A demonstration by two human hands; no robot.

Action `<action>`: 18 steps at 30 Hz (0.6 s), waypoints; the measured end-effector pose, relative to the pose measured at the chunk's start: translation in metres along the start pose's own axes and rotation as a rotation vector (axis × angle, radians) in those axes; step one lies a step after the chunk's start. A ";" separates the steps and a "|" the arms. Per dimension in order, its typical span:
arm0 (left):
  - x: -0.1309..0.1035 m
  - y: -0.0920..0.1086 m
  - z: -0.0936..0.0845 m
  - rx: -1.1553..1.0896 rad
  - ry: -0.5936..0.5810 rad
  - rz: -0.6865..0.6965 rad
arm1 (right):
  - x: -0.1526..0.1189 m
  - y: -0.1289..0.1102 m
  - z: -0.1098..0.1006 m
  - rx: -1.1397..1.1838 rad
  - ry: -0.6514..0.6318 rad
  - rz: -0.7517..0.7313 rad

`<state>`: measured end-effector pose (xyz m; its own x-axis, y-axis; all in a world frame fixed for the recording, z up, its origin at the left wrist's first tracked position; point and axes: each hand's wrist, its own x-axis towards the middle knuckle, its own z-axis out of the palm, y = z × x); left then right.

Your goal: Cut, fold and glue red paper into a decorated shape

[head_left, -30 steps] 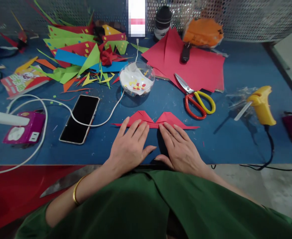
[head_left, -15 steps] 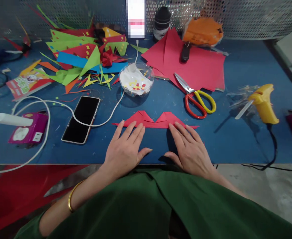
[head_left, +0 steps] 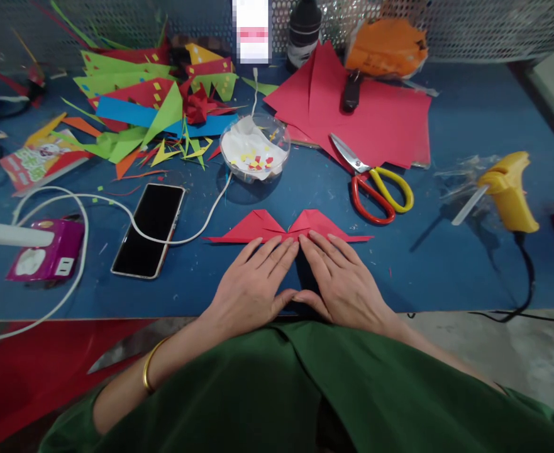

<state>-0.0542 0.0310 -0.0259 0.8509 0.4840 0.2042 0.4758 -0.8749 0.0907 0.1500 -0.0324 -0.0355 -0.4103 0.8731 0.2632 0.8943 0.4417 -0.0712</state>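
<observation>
A folded red paper (head_left: 251, 228) with two peaks and a long narrow strip along its lower edge lies flat on the blue table. My left hand (head_left: 253, 283) rests palm down with its fingers stretched out, the fingertips on the paper's lower edge left of the middle. Just to its right, my right hand (head_left: 340, 280) lies flat in the same way on the lower edge. The two thumbs meet or nearly meet below the paper. Scissors (head_left: 373, 182) with red and yellow handles lie beyond my right hand.
Behind the paper stands a clear bowl (head_left: 256, 151) with paper bits. A phone (head_left: 149, 229) and white cable lie left; a yellow glue gun (head_left: 510, 189) is at the right. Red sheets (head_left: 380, 119) and coloured cutouts (head_left: 130, 75) lie farther back.
Both hands have moved inward along the paper's lower edge, so the fingertips are now close together at its middle. The view has shifted slightly.
</observation>
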 end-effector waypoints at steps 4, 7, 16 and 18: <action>-0.001 -0.001 0.001 0.003 0.034 -0.039 | 0.000 0.000 0.002 0.003 0.006 0.001; 0.000 -0.001 0.001 -0.002 0.055 -0.040 | 0.001 0.000 0.002 0.012 0.006 -0.004; 0.004 -0.005 -0.003 0.021 0.080 -0.012 | -0.018 0.025 -0.012 0.036 0.077 0.202; 0.013 -0.004 -0.005 0.012 0.125 -0.009 | -0.022 0.037 -0.015 0.000 0.157 0.302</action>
<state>-0.0465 0.0405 -0.0191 0.8129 0.4846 0.3230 0.4861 -0.8701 0.0818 0.1952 -0.0381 -0.0292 -0.0947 0.9222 0.3750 0.9712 0.1683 -0.1687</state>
